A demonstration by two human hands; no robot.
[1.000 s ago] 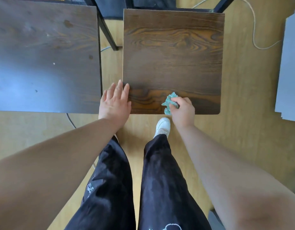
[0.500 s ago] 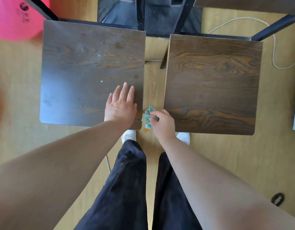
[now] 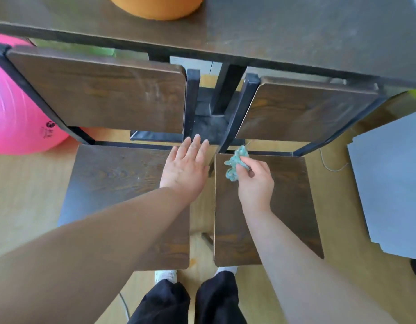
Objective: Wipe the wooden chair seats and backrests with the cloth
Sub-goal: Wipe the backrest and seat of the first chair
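Two chairs (image 3: 122,183) side by side before table (image 3: 295,36).

Chairs (image 3: 122,183) and ball (image 3: 17,108) on floor (image 3: 22,183)

A light wooden floor (image 3: 342,230) is being seen across the lower part of the view, and soft daylight is being reflected from it. A dark wooden table (image 3: 295,31) on a black metal frame is being shown along the top edge, with a rounded orange object (image 3: 155,7) being carried on its surface. A large pink ball (image 3: 12,108) is being kept on the floor at the left. A flat grey panel (image 3: 394,183) is being seen at the right edge, raised above the floor. A thin pale cable (image 3: 331,166) is being trailed over the floor beside that panel.
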